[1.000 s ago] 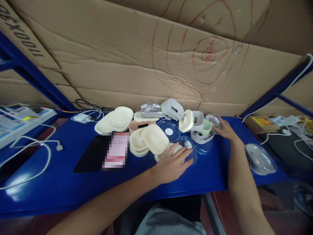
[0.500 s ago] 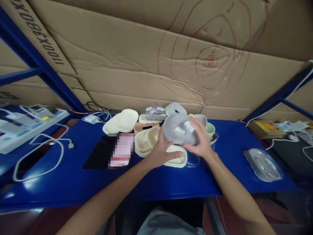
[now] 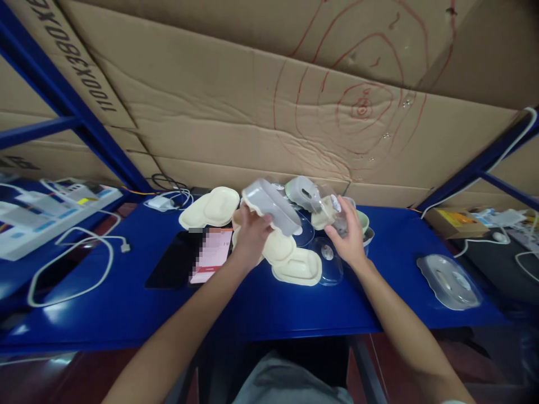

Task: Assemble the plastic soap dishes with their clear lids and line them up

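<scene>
My left hand (image 3: 251, 235) grips a grey plastic tub (image 3: 275, 205), tilted on its side above the pile. To its right, my right hand (image 3: 350, 235) is closed on the edge of a clear plastic lid (image 3: 332, 196) with a round sticker. Behind that lid shows a cream tray (image 3: 322, 214); I cannot tell whether it is held too. Below lie a cream oblong tray (image 3: 297, 267) and another clear lid (image 3: 329, 264). A grey holder with a dark slot (image 3: 302, 191) stands at the back, and a green bowl (image 3: 362, 220) sits beyond my right hand.
Cream trays (image 3: 221, 205) lie left of the pile, near a phone (image 3: 211, 258) and a black tablet-like slab (image 3: 172, 264). A lidded grey container (image 3: 448, 282) rests at the right. A power strip (image 3: 54, 221) and white cables are at the left; cardboard (image 3: 210, 112) rises behind.
The grey tub and the clear lid, earlier together between both hands, are now apart. My left hand has moved left with the tub; my right hand has shifted slightly right with the lid.
</scene>
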A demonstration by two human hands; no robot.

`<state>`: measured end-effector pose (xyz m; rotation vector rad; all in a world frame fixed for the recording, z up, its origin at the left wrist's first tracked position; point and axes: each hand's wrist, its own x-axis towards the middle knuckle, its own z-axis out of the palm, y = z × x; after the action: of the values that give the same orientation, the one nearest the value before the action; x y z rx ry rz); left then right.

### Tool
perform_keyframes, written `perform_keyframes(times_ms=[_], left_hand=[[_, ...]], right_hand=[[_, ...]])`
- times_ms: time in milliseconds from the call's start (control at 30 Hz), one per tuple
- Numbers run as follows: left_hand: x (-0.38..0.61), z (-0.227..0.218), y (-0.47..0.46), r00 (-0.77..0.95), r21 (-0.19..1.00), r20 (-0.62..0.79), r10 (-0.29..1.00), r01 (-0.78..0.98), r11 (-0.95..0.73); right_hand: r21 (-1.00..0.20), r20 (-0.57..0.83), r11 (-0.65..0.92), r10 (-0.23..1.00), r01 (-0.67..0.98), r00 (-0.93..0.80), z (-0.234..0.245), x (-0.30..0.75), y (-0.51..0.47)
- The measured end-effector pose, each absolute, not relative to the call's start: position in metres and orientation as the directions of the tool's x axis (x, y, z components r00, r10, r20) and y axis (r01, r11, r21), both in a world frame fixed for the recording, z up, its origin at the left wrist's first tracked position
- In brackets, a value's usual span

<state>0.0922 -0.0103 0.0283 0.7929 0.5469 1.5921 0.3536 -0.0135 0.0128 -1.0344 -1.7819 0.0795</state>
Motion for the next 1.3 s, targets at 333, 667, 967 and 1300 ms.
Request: perform_keyframes(times_ms=[333, 667, 967, 1300], left_hand=[[0.074, 0.036, 0.007, -0.302, 0.701, 0.047, 0.952, -0.669, -0.247], [0.103, 0.022, -0.015, -0.045, 0.867, 0.228, 0.973, -0.446, -0.224], [0.104, 0.013, -0.021, 0.162, 0.904, 0.317, 0.934, -0.349, -0.246], [0.088, 0.013, 0.004, -0.073, 0.905, 0.273, 0.959, -0.319, -0.282]], right_hand=[[-0.067, 0.558, 0.47, 0.749, 0.88, -0.358, -0.012, 0.333, -0.011], [-0.196, 0.652, 0.704, 0.613, 0.683, -0.446, 0.01, 0.334, -0.024], [-0.406, 0.763, 0.735, 0.6, 0.544, -0.24, 0.016, 0.331, -0.028], [-0.109, 0.746, 0.493, 0.614, 0.863, -0.257, 0.011, 0.383, 0.007]])
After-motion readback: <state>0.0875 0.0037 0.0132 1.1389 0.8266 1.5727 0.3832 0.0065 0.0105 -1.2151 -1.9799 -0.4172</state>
